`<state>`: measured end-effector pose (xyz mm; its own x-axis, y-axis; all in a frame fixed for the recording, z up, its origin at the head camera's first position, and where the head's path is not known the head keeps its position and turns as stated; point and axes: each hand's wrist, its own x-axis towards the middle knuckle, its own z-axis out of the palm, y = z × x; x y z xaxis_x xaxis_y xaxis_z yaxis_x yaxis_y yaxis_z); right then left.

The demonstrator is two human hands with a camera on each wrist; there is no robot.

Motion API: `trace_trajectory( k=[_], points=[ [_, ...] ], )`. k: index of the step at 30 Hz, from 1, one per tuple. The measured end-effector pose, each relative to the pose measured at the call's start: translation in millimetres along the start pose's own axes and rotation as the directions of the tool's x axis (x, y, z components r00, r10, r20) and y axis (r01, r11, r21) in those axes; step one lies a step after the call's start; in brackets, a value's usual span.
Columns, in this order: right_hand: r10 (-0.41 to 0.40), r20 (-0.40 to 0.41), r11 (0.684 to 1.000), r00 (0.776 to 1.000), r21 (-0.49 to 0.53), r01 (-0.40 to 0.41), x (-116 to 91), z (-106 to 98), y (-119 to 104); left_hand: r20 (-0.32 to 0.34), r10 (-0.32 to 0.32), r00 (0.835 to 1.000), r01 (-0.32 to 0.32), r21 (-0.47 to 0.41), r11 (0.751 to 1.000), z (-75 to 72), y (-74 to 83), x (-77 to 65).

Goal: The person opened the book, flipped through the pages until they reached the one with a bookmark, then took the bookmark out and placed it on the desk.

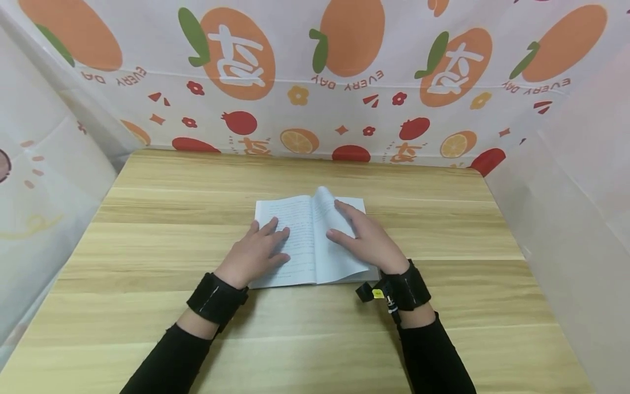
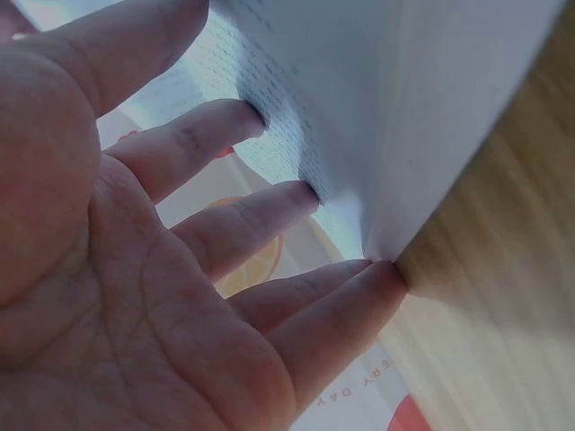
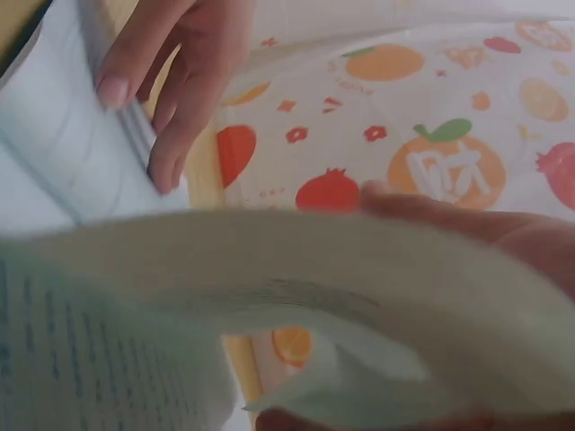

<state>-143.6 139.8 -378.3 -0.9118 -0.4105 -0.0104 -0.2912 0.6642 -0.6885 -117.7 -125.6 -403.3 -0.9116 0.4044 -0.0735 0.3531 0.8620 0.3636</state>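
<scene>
An open notebook (image 1: 295, 268) with rows of blue writing lies on the table. My left hand (image 1: 253, 254) rests on its left page, fingers spread; in the left wrist view, fingertips (image 2: 305, 193) touch the page and the edge. On the other side, a page (image 1: 339, 262) stands partly raised and curls at its top. Against this page lies my right hand (image 1: 371, 238), thumb and index finger extended and apart. The right wrist view shows the bent page (image 3: 180, 260) up close, covering much of the right hand.
The wood-grain table (image 1: 147, 246) extends around the notebook. A white curtain (image 1: 295, 65) with printed fruit hangs along the table's far edge, and pale cloth (image 1: 44, 164) hangs at both sides. Black bands (image 1: 216, 298) circle both wrists.
</scene>
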Motion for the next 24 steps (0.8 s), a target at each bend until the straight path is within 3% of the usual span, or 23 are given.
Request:
trace_trajectory(
  k=[5,10,13,19,24],
  points=[
    [-0.018,-0.033,0.993,0.999,0.114,0.022,-4,-1,-6,-0.003,-0.003,1.0,0.003,-0.002,1.0,2.1,0.5,0.0],
    [-0.171,-0.035,0.964,0.985,0.2,0.174,-3,1,-8,-0.013,-0.001,1.0,0.001,-0.004,1.0,2.6,-1.8,-1.1],
    [-0.227,-0.019,0.95,0.974,0.215,0.225,-3,4,-10,-0.019,0.001,1.0,-0.001,-0.005,1.0,2.1,-3.0,-2.4],
    [-0.17,0.002,0.97,0.985,0.177,0.167,-2,15,-11,-0.037,0.035,0.999,-0.036,-0.009,0.999,1.8,-2.0,-1.2],
    [-0.171,0.017,0.98,0.985,0.108,0.169,0,22,-11,-0.006,0.006,1.0,-0.006,-0.038,0.999,0.7,-0.4,-0.8]
  ],
)
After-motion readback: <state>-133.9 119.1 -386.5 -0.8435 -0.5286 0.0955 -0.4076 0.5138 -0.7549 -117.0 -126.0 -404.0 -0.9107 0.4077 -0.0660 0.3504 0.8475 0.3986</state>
